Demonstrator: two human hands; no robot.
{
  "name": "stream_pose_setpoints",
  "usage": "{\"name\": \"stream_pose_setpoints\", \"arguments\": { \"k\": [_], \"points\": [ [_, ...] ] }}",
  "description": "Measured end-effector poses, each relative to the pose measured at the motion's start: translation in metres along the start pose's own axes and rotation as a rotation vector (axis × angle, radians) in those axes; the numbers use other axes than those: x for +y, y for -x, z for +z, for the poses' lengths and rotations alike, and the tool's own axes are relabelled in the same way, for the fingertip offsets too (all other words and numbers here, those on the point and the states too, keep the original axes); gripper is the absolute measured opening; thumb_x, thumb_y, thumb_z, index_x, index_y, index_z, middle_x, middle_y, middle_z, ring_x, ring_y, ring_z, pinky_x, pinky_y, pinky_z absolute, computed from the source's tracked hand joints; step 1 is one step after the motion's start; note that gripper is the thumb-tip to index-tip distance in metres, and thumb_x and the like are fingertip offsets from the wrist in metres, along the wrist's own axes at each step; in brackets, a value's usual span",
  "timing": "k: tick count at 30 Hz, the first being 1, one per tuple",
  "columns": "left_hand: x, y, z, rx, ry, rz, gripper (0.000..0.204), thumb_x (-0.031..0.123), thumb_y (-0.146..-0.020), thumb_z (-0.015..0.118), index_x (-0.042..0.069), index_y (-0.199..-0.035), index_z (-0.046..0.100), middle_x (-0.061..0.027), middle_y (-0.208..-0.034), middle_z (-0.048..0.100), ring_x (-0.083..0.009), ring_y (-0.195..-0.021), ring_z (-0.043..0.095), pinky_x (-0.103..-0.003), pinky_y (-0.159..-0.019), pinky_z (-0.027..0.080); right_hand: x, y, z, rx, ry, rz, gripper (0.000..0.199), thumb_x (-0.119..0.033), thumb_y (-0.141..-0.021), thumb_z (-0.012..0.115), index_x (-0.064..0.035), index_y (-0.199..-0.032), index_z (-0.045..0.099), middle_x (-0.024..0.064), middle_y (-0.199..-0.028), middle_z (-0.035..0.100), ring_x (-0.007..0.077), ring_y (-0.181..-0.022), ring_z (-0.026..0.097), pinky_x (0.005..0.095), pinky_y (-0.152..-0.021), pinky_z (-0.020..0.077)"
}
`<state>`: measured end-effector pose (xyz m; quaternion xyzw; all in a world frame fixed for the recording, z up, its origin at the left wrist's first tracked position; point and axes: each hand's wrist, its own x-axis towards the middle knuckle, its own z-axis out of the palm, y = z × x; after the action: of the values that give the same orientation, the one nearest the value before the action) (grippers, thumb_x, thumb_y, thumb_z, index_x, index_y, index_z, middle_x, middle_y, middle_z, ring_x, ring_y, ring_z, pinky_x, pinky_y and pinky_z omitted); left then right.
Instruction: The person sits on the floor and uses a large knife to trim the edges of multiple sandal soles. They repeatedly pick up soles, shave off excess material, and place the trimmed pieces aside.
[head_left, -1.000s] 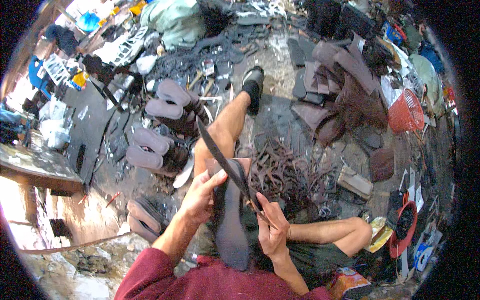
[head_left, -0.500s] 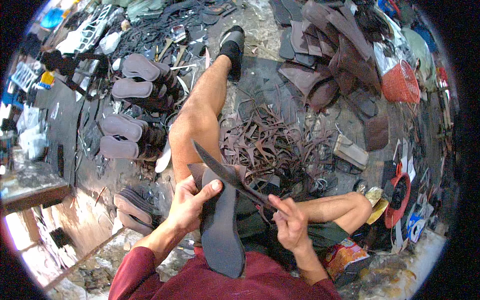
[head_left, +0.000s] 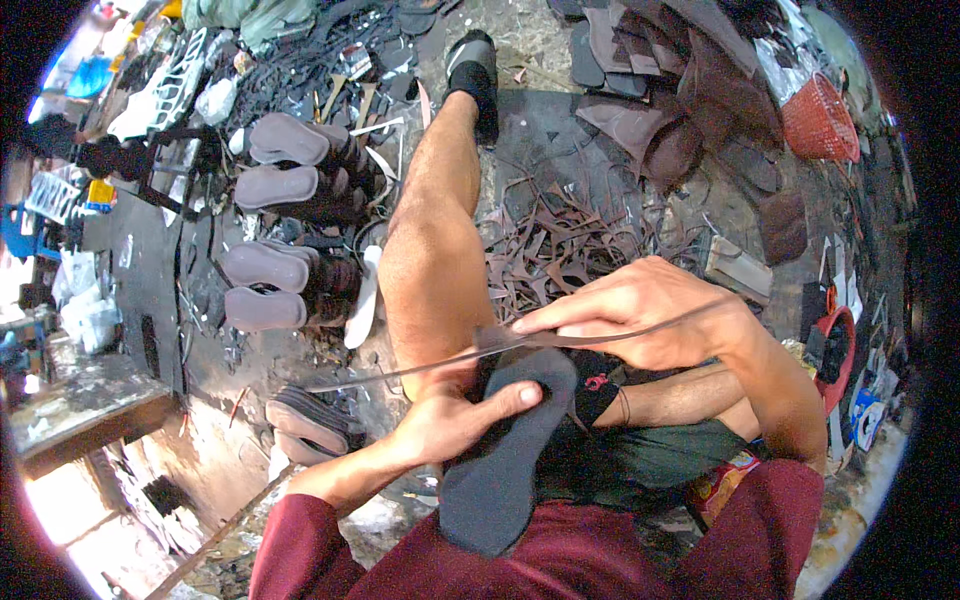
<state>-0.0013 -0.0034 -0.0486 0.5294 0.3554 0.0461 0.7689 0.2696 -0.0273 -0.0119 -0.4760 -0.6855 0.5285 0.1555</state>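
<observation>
A dark grey shoe sole (head_left: 500, 470) lies lengthwise over my lap, its toe end away from me. My left hand (head_left: 450, 415) grips it, thumb pressed on top and fingers underneath. A scrap of brown sheet (head_left: 492, 338) shows past the sole's toe edge. In my right hand (head_left: 650, 310) is a long, thin knife (head_left: 410, 370), seen nearly edge-on. It runs across the toe end of the sole, one end pointing left and the other passing along my right palm toward the wrist. My right index finger reaches along it to the toe edge.
Brown offcuts (head_left: 570, 240) are heaped beyond my hands. Stacks of soles (head_left: 280, 185) stand at left, with another pair (head_left: 310, 425) nearer. Brown sheets (head_left: 640, 140) and a red basket (head_left: 822, 118) lie far right. A pale block (head_left: 738, 268) rests right, a wooden ledge (head_left: 100, 430) left.
My right hand has moved up and left, turning the knife from a slant to lie across the sole's toe. The view has shifted, and the sole now leans more to the right.
</observation>
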Motion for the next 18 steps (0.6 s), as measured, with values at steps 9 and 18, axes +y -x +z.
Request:
{"name": "stream_pose_setpoints", "arguments": {
  "k": [9, 18],
  "points": [
    [-0.013, -0.041, 0.071, 0.014, 1.019, 0.584, 0.084, 0.016, -0.077, 0.085, 0.009, -0.145, 0.038, -0.0119, -0.149, 0.041, -0.0357, -0.133, 0.045, -0.055, -0.109, 0.041, -0.026, 0.070, 0.105, 1.173, -0.463, -0.023, 0.033, -0.014, -0.104, 0.049, 0.0019, -0.130, 0.060, 0.0088, -0.115, 0.068, 0.0055, -0.068, 0.050, 0.0223, -0.058, 0.0444],
    [0.061, -0.070, 0.115, 0.272, 0.932, 0.254, 0.038, 0.015, -0.088, 0.073, 0.005, -0.120, 0.056, -0.0045, -0.107, 0.064, -0.0186, -0.096, 0.066, -0.035, -0.087, 0.057, 0.012, 0.138, 0.202, 1.352, 0.027, 0.132, 0.038, -0.012, -0.099, 0.051, 0.0003, -0.134, 0.058, 0.0187, -0.087, 0.065, 0.0312, -0.074, 0.063, 0.0359, -0.069, 0.0513]
  ]
}}
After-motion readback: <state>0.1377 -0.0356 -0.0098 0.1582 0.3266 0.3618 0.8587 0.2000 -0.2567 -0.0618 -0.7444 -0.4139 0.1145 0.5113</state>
